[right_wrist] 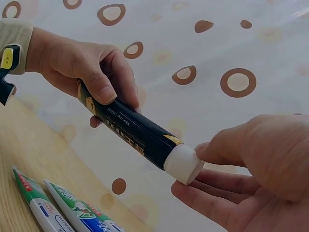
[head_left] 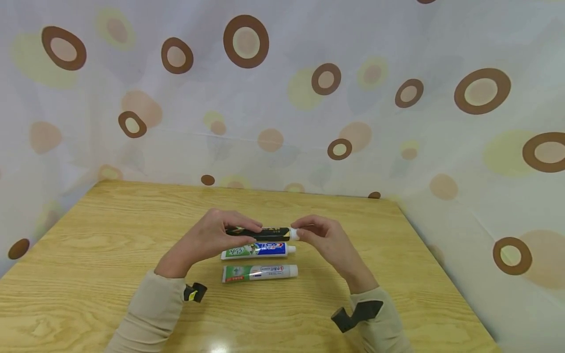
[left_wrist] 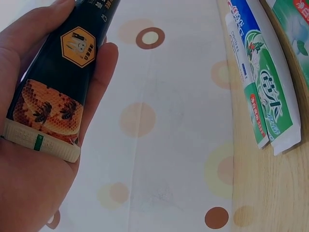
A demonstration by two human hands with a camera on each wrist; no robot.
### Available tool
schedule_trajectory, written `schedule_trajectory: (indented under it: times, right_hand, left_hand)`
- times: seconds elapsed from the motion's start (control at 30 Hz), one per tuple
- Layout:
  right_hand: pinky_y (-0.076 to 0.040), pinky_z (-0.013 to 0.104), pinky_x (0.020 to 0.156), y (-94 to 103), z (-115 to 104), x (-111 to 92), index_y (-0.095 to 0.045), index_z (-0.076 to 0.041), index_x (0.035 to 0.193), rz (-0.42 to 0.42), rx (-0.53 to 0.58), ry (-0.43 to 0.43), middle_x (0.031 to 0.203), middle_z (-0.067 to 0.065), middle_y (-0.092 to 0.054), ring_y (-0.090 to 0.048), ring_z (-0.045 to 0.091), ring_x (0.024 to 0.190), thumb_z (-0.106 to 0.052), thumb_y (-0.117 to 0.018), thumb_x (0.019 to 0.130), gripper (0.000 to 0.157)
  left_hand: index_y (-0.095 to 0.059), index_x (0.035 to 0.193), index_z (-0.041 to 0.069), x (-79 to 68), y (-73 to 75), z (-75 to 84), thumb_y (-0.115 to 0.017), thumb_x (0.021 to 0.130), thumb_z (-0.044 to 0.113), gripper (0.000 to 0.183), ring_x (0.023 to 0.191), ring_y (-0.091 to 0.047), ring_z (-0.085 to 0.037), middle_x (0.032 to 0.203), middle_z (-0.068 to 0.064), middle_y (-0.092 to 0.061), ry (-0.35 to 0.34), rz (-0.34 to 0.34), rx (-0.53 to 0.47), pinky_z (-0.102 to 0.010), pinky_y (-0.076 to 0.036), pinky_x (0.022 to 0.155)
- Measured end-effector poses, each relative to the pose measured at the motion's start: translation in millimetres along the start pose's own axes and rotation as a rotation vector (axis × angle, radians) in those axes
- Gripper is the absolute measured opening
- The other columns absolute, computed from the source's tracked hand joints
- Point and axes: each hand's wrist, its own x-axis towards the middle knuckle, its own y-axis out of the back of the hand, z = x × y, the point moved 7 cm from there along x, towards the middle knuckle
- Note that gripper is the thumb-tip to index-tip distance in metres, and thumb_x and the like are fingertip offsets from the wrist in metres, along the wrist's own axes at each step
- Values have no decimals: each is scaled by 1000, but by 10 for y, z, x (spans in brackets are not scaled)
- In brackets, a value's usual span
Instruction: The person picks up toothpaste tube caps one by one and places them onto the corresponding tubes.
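Note:
Raised above the table is a black toothpaste tube (head_left: 274,234) with a honeycomb-and-bee print near its flat end (left_wrist: 48,108). My left hand (head_left: 209,239) grips its body close to that flat end, thumb on one side and fingers on the other. At the opposite end, my right hand (head_left: 324,240) pinches the white cap (right_wrist: 184,163) between thumb and fingers. The cap sits on the tube. Below lie a blue, green and white toothpaste tube (head_left: 265,250) and, nearer me, a green and silver-white toothpaste tube (head_left: 267,273), roughly parallel with their caps to the right.
The wood-grain table (head_left: 273,318) spreads around the tubes. A pale cloth (head_left: 282,113) with brown and yellow circles rises behind it and along both sides. Each sleeved wrist wears a dark strap-on camera mount (head_left: 357,315).

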Motion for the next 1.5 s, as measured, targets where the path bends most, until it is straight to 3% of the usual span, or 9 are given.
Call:
schedule_trajectory:
  times: [0.2, 0.47, 0.8, 1.1, 1.33, 1.5]
  right_hand:
    - [-52, 32, 93, -29, 3, -3, -67, -12, 122, -66, -11, -11, 123, 9, -67, -66, 19, 110, -19, -64, 97, 25]
    - [-53, 28, 94, -20, -36, -3, -68, -12, 119, -46, 25, 39, 121, 9, -67, -66, 18, 109, -21, -61, 100, 22]
    - [-53, 30, 93, -51, -28, -16, -66, -13, 125, -102, 30, 8, 127, 9, -65, -64, 23, 114, -17, -63, 98, 27]
    - [-52, 31, 94, -37, -58, -21, -67, -17, 120, -61, 9, 27, 124, 5, -66, -64, 21, 113, -22, -61, 100, 22]
    - [-54, 34, 93, -80, -73, -39, -63, -9, 125, -131, 51, 14, 127, 13, -63, -68, 23, 108, -17, -62, 99, 27]
    - [-55, 35, 94, -73, -67, -35, -61, -8, 126, -116, 74, 5, 127, 14, -62, -68, 23, 108, -18, -57, 102, 27]
  left_hand:
    - [-79, 107, 22, 2, 6, -4, -78, 86, 12, 23, 96, -71, -9, 113, 2, -75, 2, -5, 9, -26, -57, 74]
    - [-78, 108, 22, 1, 8, 19, -78, 86, 13, 23, 93, -71, -9, 113, 2, -75, -9, -11, 1, -27, -57, 72]
    - [-78, 107, 23, -5, 5, 11, -78, 86, 14, 23, 92, -71, -15, 112, 2, -75, 12, -20, -15, -27, -57, 70]
    - [-78, 107, 22, -2, -12, 25, -79, 86, 16, 22, 91, -71, -13, 109, 3, -76, 4, -31, -23, -27, -57, 70]
    - [-78, 108, 21, -16, 5, 20, -78, 86, 15, 22, 91, -72, -15, 111, 1, -75, 30, -27, -43, -27, -58, 70]
    - [-78, 108, 21, -4, 0, 37, -78, 86, 14, 22, 89, -71, -15, 111, 1, -75, 13, -32, -47, -27, -57, 69]
